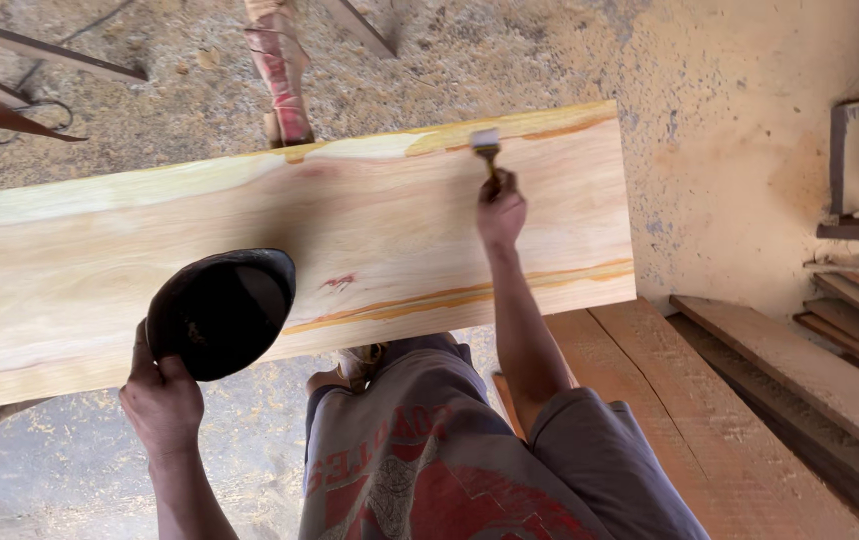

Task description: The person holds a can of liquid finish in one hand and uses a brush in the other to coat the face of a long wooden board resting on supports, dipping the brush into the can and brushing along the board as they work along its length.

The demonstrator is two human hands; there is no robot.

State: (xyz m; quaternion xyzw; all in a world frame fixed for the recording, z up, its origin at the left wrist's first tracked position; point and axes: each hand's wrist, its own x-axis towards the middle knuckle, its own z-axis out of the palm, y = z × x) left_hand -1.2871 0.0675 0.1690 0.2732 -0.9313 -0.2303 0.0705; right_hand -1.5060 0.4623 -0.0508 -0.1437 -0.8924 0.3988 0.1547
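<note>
Wooden-handled brush [487, 150] above clenched right-hand fingers [498, 192]

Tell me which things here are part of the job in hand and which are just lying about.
In use:
- brush in the right hand, its bristles at the board's far edge
- black bowl held by the left hand
- board, pale and wide

Lying about:
- planks stacked at right
- sawdust on the floor
- cable at top left

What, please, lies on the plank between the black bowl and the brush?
In the head view, only bare plank lies between the black bowl and the brush: pale wood with one small reddish mark.
</note>
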